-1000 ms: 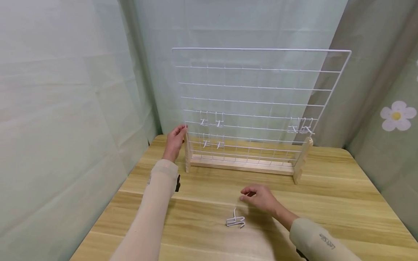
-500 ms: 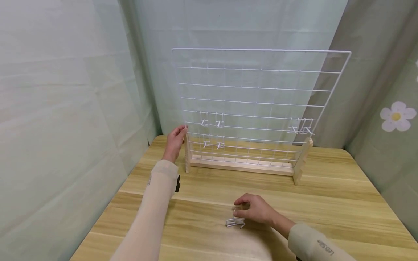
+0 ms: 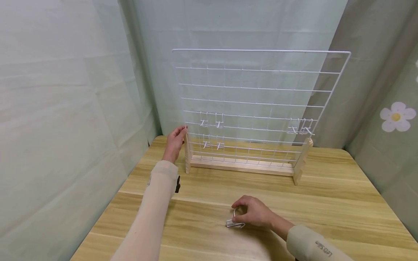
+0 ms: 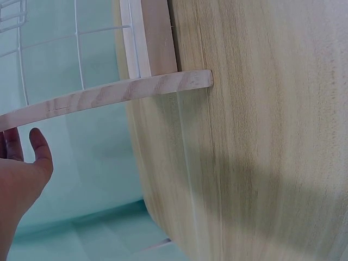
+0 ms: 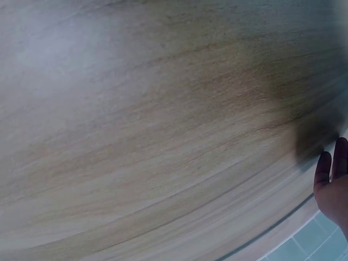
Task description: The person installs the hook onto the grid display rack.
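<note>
White hook — right hand pinches; left hand steadies grid edge.

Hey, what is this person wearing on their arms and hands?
Both hands, the left hand and the right hand, are bare, with no gloves. Each arm wears a long, snug, pale beige sleeve ending at the wrist. The right sleeve carries small dark lettering, too small to read. A small black piece sits at the left wrist.

White wire grid panel on a pale natural-wood stand. Small white wire hooks on it. White wire clip, possibly translucent. Light wood-grain table. Pale green curtain bearing a white, yellow-centred flower. Beige sleeves.
</note>
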The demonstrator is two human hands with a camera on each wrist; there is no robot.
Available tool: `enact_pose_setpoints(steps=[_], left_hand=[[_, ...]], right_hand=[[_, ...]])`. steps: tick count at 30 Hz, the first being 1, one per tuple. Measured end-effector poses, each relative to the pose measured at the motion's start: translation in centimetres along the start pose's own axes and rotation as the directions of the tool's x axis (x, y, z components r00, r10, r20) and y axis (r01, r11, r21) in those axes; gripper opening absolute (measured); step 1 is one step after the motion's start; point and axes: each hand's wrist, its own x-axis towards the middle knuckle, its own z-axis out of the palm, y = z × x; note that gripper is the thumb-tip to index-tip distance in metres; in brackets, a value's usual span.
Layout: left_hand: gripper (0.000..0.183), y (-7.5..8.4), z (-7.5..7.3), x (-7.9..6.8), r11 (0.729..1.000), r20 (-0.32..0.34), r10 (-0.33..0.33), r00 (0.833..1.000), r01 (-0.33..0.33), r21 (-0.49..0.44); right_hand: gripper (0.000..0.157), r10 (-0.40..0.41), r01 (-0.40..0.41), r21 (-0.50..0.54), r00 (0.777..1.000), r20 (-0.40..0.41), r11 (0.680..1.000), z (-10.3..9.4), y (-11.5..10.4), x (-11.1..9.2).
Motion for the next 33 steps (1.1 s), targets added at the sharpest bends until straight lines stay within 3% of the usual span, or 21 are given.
enact_pose_setpoints(steps=[5,14,24,33], left_hand=[[0.042,0.0,-0.1,-0.1,1.0,0.002,-0.007,1.0,0.007,0.002],[0.044,-0.1,-0.1,-0.1,1.0,0.008,-0.007,1.0,0.007,-0.026],[0.043,-0.1,0.0,0.0,1.0,0.003,-0.007,1.0,0.007,-0.017],[0.043,0.1,0.0,0.0,1.0,-0.005,-0.007,1.0,0.007,-0.015]], right_hand=[[0.039,-0.03,0.029,-0.046,0.999,-0.031,0.999,0.3,0.2,0.2],[0.032,0.048,-0.057,-0.077,0.993,-0.107,0.995,0.2,0.5,0.7],[0.024,0.129,-0.162,-0.121,0.961,-0.243,0.979,-0.9,1.9,0.7],[0.01,0.201,-0.232,-0.07,0.932,-0.301,0.97,-1.7,3.1,0.5]])
